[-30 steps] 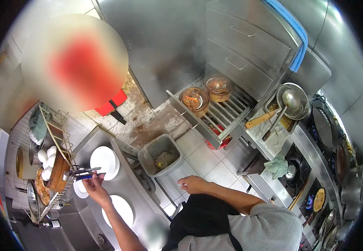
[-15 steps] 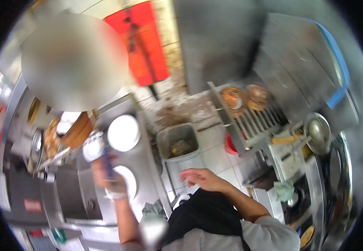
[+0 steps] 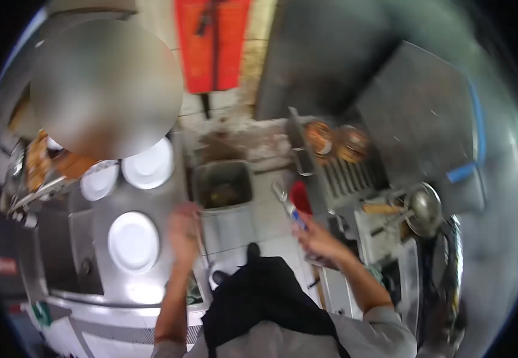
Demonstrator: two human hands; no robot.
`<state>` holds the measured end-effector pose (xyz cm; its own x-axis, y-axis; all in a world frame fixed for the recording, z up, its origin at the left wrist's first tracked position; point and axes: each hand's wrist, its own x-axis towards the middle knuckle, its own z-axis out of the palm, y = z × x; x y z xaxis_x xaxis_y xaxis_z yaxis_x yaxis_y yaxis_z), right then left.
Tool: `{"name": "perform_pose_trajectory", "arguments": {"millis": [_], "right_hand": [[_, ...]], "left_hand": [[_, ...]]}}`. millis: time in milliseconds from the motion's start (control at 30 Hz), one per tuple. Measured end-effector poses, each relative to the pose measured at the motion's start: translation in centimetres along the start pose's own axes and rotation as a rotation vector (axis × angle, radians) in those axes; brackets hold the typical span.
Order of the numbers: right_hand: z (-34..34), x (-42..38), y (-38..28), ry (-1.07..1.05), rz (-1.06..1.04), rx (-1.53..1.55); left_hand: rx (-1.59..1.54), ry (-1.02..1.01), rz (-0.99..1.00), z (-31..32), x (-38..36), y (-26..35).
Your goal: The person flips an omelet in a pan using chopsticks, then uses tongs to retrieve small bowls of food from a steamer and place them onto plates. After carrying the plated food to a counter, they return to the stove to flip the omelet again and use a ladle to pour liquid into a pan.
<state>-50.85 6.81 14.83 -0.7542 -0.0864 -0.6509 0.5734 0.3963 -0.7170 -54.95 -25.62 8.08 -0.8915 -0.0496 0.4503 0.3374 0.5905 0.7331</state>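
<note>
My right hand (image 3: 321, 240) is closed around a slim tool (image 3: 288, 203) with a blue and white handle and a pale tip pointing up and left. My left hand (image 3: 184, 232) is smeared by motion over the right edge of the steel counter (image 3: 92, 224), and its fingers cannot be made out. To its left lies a round white plate (image 3: 133, 242). Farther up the counter are another white plate (image 3: 148, 164) and a smaller white dish (image 3: 99, 182).
A grey bin (image 3: 223, 186) stands on the tiled floor ahead. Two round containers of orange food (image 3: 319, 138) sit on a slatted rack at the right, near a metal strainer (image 3: 423, 210). Another red object (image 3: 300, 198) is beside the rack. A red panel (image 3: 214, 48) stands ahead.
The blue-handled tool, earlier at my left hand over the counter, is now in my right hand. My left hand has moved away from the plates, and the view has shifted.
</note>
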Motion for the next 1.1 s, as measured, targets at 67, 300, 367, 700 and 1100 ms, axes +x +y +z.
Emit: {"name": "perform_pose_trajectory", "arguments": {"millis": [67,300,367,700,1100], "right_hand": [[-6.1,2.7,3.2,0.482,-0.563,-0.488],[-18.9,2.3,0.2,0.638,-0.084,-1.423],[-19.2,2.9,-1.0,0.676,-0.157,-1.535],[-19.7,12.9,-3.5,0.501,-0.196,-2.054],[-16.7,9.2,-3.6,0.242,-0.041,-2.019]], "left_hand": [[-0.153,0.167,-0.452,-1.1,2.0,-5.6],[-0.082,0.397,-0.817,-3.1,-3.0,-27.1],[0.089,0.340,-0.817,-5.4,-3.5,-24.2],[0.910,-0.179,-0.638,-7.3,-2.8,-18.2],[0.453,0.317,-0.480,-6.6,4.1,-24.2]]}}
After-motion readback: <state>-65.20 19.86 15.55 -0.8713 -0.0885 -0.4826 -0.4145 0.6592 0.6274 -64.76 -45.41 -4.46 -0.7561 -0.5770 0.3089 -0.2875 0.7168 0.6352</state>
